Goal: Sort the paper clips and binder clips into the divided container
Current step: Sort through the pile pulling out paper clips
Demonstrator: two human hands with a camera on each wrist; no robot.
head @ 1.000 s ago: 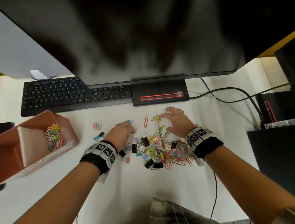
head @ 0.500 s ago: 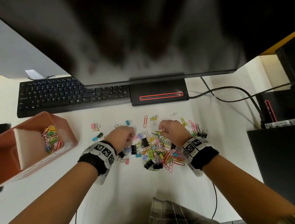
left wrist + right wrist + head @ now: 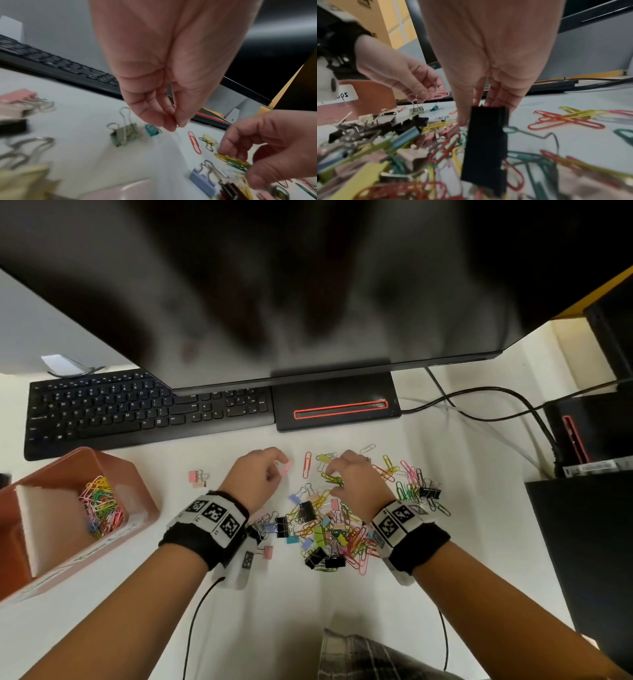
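Since half a second ago the left hand [image 3: 257,474] has lifted a pink wire paper clip [image 3: 287,468] in pinched fingers, while the right hand's [image 3: 356,479] curled fingers pinch yellow-green paper clips [image 3: 331,478].

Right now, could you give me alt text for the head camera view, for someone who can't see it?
Two hands work over a heap of coloured clips on a white desk: the left hand pinches a pink paper clip, the right hand picks at the pile. A brown container at left holds paper clips; a keyboard lies behind.
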